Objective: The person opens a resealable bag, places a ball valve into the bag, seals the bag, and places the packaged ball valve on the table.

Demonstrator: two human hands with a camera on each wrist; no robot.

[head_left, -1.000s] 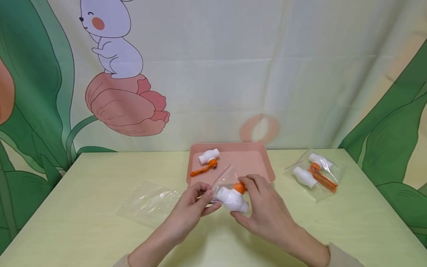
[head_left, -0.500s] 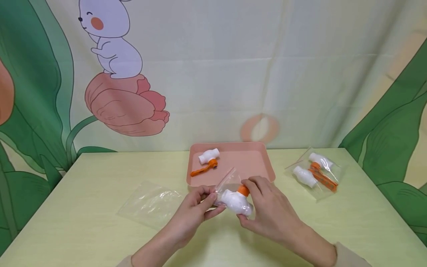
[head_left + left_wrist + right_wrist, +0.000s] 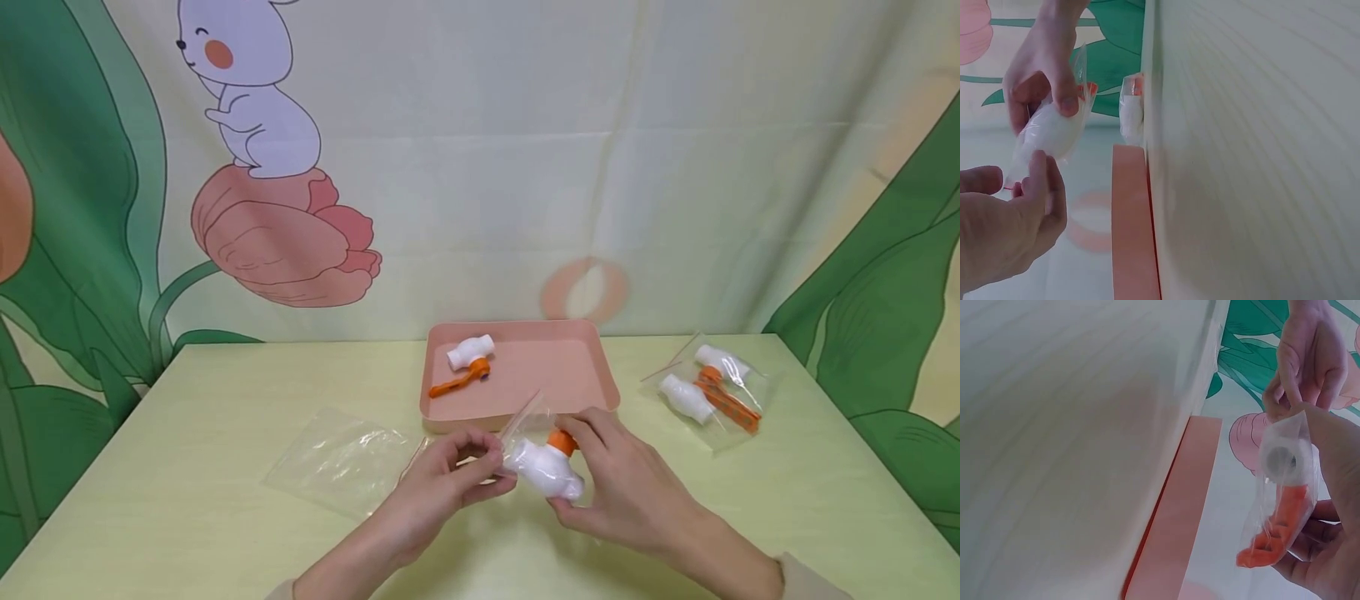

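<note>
A white ball valve point(image 3: 548, 471) with an orange handle point(image 3: 1279, 531) is inside a clear zip bag point(image 3: 531, 411), held up above the table in front of the pink tray. My right hand point(image 3: 630, 487) grips the valve through the plastic, fingers at the orange cap and thumb under the white body. At the bag's left edge, by the zip strip, my left hand point(image 3: 450, 475) pinches the plastic between thumb and fingers. In the right wrist view the handle hangs inside the bag beside the right fingers.
In the pink tray point(image 3: 543, 400) lies an unbagged ball valve point(image 3: 470, 353) with its orange handle. A flat clear bag point(image 3: 330, 458) is on the table at left. Two bagged valves point(image 3: 686, 398) lie to the right. A printed curtain point(image 3: 480, 208) hangs behind.
Both hands have shifted right and a little nearer to me, carrying the bagged valve along. More of the tray's front edge shows. The grips look the same.
</note>
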